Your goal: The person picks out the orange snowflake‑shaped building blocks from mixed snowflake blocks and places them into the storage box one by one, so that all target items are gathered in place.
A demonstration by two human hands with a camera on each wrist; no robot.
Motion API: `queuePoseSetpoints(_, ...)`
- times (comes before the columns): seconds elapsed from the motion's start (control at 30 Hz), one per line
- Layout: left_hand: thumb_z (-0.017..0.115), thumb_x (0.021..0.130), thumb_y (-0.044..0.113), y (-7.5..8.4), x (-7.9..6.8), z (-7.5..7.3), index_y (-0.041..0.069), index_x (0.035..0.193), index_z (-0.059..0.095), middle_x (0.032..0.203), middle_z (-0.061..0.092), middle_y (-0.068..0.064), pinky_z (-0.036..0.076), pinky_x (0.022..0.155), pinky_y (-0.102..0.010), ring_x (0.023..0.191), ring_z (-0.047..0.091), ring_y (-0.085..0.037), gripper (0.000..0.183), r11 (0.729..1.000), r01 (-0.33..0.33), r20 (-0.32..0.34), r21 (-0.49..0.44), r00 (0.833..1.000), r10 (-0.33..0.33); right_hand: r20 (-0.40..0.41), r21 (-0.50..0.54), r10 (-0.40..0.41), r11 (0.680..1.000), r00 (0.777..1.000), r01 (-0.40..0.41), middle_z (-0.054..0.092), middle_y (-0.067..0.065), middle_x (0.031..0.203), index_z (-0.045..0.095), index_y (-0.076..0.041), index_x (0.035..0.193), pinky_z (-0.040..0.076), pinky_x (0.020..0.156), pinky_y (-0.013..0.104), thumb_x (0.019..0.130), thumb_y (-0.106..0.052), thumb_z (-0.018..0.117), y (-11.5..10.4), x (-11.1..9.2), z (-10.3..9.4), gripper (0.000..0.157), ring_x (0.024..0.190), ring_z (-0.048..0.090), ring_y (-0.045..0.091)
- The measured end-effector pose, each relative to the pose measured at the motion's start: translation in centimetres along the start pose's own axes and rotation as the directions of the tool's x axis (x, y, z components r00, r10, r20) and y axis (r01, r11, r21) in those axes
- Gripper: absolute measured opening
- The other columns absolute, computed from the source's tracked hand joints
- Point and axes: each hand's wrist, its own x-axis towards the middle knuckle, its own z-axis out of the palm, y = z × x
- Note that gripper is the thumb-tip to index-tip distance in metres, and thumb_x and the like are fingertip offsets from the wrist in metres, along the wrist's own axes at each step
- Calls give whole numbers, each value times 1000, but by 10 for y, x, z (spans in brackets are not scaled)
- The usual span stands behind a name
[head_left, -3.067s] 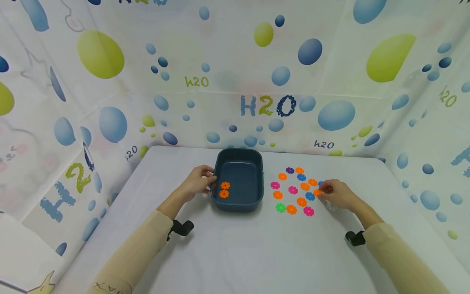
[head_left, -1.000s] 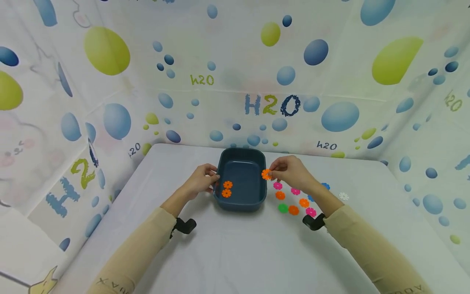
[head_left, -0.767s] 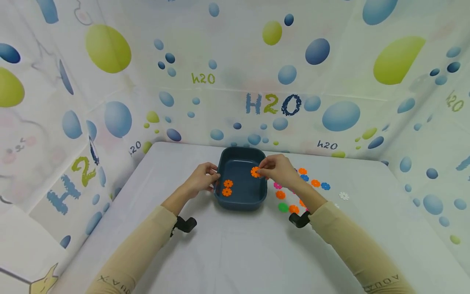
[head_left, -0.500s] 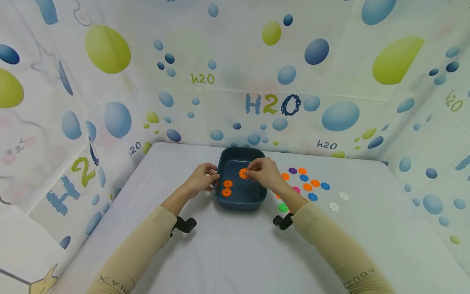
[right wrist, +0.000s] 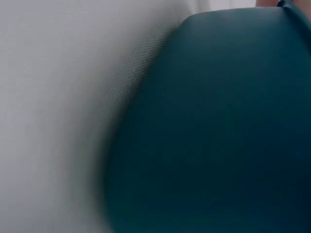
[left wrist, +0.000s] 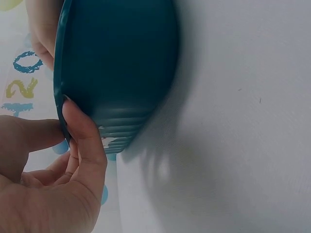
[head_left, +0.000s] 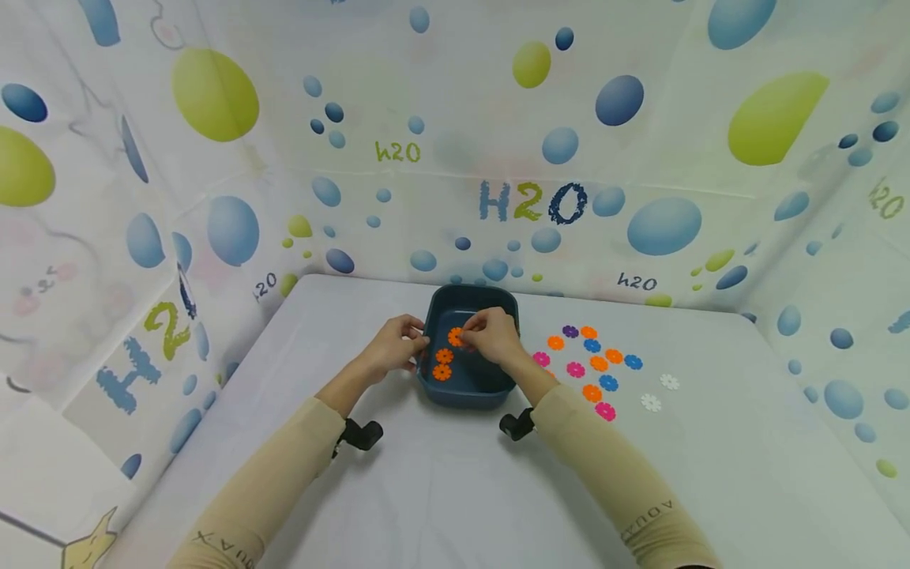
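A dark teal rectangular basin [head_left: 465, 399] stands on the white table. My left hand [head_left: 389, 346] pinches its left rim; in the left wrist view the thumb and fingers of the left hand [left wrist: 73, 170] clasp the basin's edge [left wrist: 116, 58]. Above the basin's inside, my right hand [head_left: 492, 336] pinches an orange flower-shaped disc [head_left: 456, 337] by its edge. Two more orange discs [head_left: 443, 364] lie inside near the left wall, one behind the other. The right wrist view shows mostly the basin's outer wall [right wrist: 209, 121]; the right hand's fingers are out of sight there.
Right of the basin, several flower discs lie scattered: orange [head_left: 592, 393], pink [head_left: 605, 411], blue [head_left: 607, 383], purple [head_left: 570, 331] and white [head_left: 650, 403]. My right forearm covers part of that area. A patterned curtain [head_left: 455, 158] closes off the table's back.
My right hand has picked an orange disc from the scattered group and carried it left, over the right rim to the basin's left half. The left hand has kept its hold on the rim.
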Motion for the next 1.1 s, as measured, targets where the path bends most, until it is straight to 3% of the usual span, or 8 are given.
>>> queuePoseSetpoints(0.23, 56, 105, 9, 1, 1, -1, -5, 137, 48, 111, 53, -19, 61, 64, -30, 84, 61, -22, 36, 1000, -4, -3, 8, 1000, 4, -6, 28, 73, 997, 997, -73, 75, 16, 83, 75, 5, 91, 63, 69, 37, 91, -1, 72, 1, 9, 11, 6, 71, 75, 25)
queuePoseSetpoints(0.47, 56, 105, 9, 0, 1, -1, -6, 137, 47, 110, 55, -18, 60, 63, -31, 84, 62, -22, 37, 1000, 5, 0, 1, 1000, -5, 3, 33, 136, 990, 991, -136, 75, 15, 83, 74, 5, 92, 62, 66, 32, 90, 3, 72, 7, 16, 18, 4, 66, 72, 20)
queuePoseSetpoints(1.1, 57, 105, 10, 2, -2, 1, -5, 137, 49, 111, 56, -19, 61, 63, -31, 85, 62, -23, 37, 999, 18, -13, 32, 1000, -17, 60, -65, 125, 990, 990, -121, 74, 16, 89, 71, 7, 101, 61, 68, 30, 88, 3, 73, 10, 24, 21, 14, 70, 71, 20)
